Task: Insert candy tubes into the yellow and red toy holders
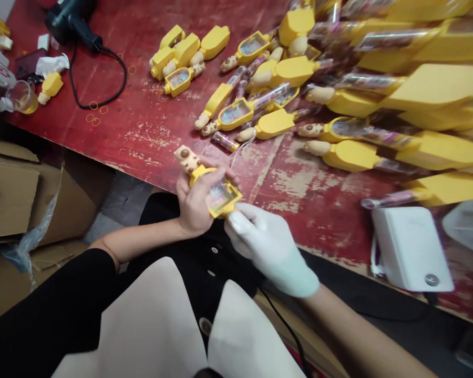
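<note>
My bare left hand (197, 202) is wrapped round a yellow toy (216, 197) with a clear window and a beige paw-shaped end (186, 157), held just over the near edge of the red table (142, 131). My right hand (268, 247), in a white glove, has its fingers pressed against the lower end of the same toy. Both hands are closed on it.
A heap of several like yellow toys (339, 94) and clear tubes covers the far right of the table. A white box (412, 247) sits at the right edge. A black tool with a cable (74, 21) lies at the far left. Cardboard boxes (19, 199) stand on the floor to the left.
</note>
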Available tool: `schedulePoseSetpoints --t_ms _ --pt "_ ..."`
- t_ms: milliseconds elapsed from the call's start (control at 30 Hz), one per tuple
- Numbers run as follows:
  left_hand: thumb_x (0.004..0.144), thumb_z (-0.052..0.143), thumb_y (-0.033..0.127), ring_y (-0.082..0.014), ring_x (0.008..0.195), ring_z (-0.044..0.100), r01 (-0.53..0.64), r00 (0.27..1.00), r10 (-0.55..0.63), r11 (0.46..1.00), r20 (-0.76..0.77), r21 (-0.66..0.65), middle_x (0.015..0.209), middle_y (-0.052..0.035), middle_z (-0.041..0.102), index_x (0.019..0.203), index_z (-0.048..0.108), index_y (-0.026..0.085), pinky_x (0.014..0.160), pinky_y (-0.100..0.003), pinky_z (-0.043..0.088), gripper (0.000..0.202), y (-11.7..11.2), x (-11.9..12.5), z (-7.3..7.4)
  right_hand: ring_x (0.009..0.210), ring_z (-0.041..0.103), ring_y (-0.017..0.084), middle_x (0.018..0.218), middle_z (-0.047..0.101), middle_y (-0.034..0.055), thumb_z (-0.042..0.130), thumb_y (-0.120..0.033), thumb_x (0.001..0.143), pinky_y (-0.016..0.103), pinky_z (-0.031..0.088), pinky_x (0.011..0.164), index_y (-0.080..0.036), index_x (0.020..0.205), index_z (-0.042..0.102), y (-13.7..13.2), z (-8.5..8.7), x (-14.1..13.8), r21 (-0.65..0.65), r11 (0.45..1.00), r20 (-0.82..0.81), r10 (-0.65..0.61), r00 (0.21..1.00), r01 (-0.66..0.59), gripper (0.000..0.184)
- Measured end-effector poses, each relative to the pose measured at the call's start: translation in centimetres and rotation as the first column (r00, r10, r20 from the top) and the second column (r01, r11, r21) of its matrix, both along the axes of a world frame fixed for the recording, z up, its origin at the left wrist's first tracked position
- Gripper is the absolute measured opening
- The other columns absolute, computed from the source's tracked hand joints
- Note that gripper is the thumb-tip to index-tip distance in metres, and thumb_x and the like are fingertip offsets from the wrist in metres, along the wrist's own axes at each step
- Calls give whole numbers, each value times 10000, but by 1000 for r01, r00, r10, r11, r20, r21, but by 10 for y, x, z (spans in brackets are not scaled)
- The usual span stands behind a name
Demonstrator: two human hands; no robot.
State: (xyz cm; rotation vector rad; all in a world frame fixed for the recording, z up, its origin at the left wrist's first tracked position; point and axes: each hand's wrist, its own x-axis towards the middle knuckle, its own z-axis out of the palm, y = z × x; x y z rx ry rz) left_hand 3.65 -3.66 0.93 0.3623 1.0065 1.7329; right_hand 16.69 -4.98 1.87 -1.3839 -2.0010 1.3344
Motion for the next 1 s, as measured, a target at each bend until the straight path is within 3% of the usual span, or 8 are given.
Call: schedulePoseSetpoints --t_ms 133,200,367,467,633,733,833,1000 --pt "778 715 253 -147 675 672 4 998 3 992 58 -125 688 42 620 853 482 220 705 -289 545 247 17 -3 -5 667 603 209 930 686 110 560 -551 917 283 355 533 -161 1189 638 1 -15 3 388 919 382 -97 919 -64 482" --pt "784 713 229 -140 664 664 -6 998 13 994 67 -110 700 38 628 847 495 217 684 -278 537 227 18 -1 -2 606 586 198 861 679 100 520 -507 955 280 302 514 -163 1137 639 -1 -18 4 415 897 495 -81 865 -154 407" --pt "756 762 258 -163 728 668 -50 997 54 996 46 -76 722 29 603 834 511 230 727 -307 555 265 5 9 10 481 538 173 592 585 35 333 -599 1011 271 291 501 -199 857 602 -1 -17 3 445 887 335 -39 941 -121 506" --pt "755 733 264 -163 746 667 -56 998 56 998 35 -5 743 32 596 864 504 240 745 -316 565 255 -6 12 21 446 517 156 540 559 18 342 -645 1003 267 304 494 -211 773 576 -5 -8 1 474 877 232 -42 972 -75 544" --pt "700 715 235 -102 610 552 -101 994 94 987 61 123 702 52 559 833 419 241 597 -240 518 324 -25 10 43 405 455 125 483 501 -8 361 -590 1022 264 269 471 -221 687 530 -19 17 -1 465 879 174 29 984 -108 526" --pt "680 725 230 -107 604 539 -46 997 34 983 67 179 687 52 544 818 374 240 545 -223 489 377 -31 8 43 387 425 106 472 476 -22 407 -530 1026 260 237 453 -219 657 468 -24 25 2 485 859 160 95 983 -162 486" --pt "690 710 233 -110 594 549 32 996 -45 986 76 162 688 46 553 831 375 241 548 -232 496 363 -36 6 37 353 361 88 459 454 -45 452 -486 1001 248 225 429 -220 671 451 -23 27 6 394 899 142 145 979 -191 423" --pt "676 711 229 -120 580 576 43 989 -71 978 128 205 663 54 562 822 377 240 537 -235 474 365 -37 6 24 419 383 91 502 471 -28 470 -527 935 245 266 448 -224 631 428 -19 21 2 -14 980 -46 199 979 -200 430"
